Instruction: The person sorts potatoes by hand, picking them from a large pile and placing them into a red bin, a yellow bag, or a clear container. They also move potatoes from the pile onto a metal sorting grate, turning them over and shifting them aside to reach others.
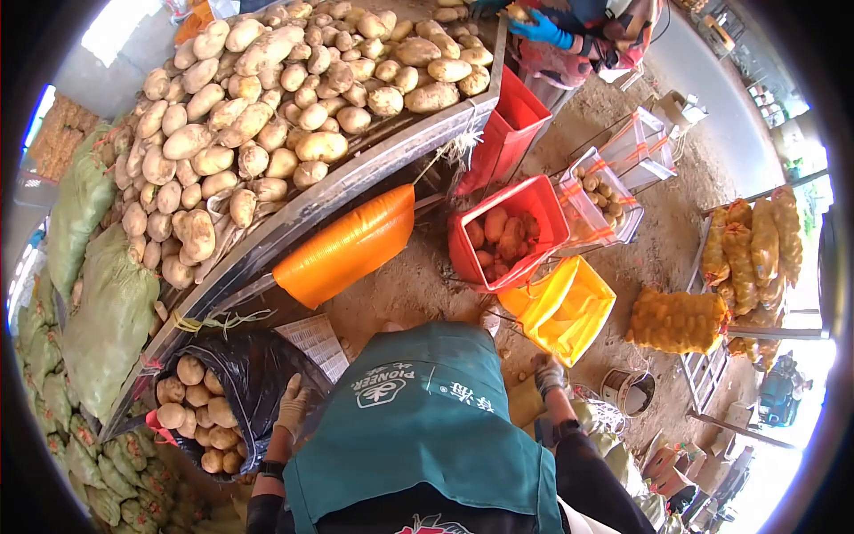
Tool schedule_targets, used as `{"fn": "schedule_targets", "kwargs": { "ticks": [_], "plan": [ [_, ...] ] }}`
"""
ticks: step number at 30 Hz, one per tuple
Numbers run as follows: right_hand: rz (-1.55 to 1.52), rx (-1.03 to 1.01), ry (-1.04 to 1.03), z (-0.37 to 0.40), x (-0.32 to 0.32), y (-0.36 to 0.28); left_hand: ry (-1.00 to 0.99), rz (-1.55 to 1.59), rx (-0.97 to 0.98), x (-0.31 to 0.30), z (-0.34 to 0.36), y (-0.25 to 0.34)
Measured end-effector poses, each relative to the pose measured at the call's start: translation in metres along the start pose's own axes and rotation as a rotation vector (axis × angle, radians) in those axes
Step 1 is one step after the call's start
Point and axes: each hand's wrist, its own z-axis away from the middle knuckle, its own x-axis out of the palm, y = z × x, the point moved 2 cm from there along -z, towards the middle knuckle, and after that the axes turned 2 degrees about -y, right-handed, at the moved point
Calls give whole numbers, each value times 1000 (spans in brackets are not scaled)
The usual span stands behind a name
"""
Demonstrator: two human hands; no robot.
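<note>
My left hand (292,406), in a light glove, is beside the black bag (258,383) lining a container full of potatoes (200,405); whether its fingers grip the plastic is unclear. My right hand (550,374), also gloved, is near the lower corner of the yellow bin (569,307); its fingers are too small to read. That bin looks empty inside. Above it, a red bin (550,218) holds several reddish potatoes (503,236). A big heap of potatoes (267,107) lies on the wooden-edged table (356,169) at the upper left.
An orange sheet (351,245) hangs from the table edge. A clear bag (578,222) of small potatoes stands beyond the red bin. A co-worker's blue glove (543,30) shows at the top. Filled net sacks (678,320) and a bucket (628,392) are at right.
</note>
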Motion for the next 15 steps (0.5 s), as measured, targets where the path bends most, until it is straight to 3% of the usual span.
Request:
{"fn": "schedule_targets", "kwargs": {
  "ticks": [1, 2, 4, 6, 7, 8, 9, 13, 15],
  "plan": [
    [-54, 30, -87, 25, -17, -23, -8, 7, 7, -3, 2, 12],
    [98, 121, -248, 35, -3, -12, -3, 57, 27, -2, 9, 27],
    [-77, 343, -477, 57, 45, 31, -5, 116, 51, 2, 19, 46],
    [-235, 243, -755, 84, 80, 71, -44, 178, 30, 1, 24, 58],
    [144, -37, -812, 92, 62, 47, -34, 186, 46, -3, 11, 46],
    [523, -327, -831, 96, 57, 36, -48, 46, 224, -4, -5, 32],
    [519, -357, -819, 83, 64, 14, -55, -100, 398, -12, -22, 22],
    [200, -472, -876, 35, 113, 71, -57, -27, 352, 7, 3, 91],
    [46, -516, -909, 0, 129, 90, -6, -376, 721, 11, -6, 114]
  ]
}}
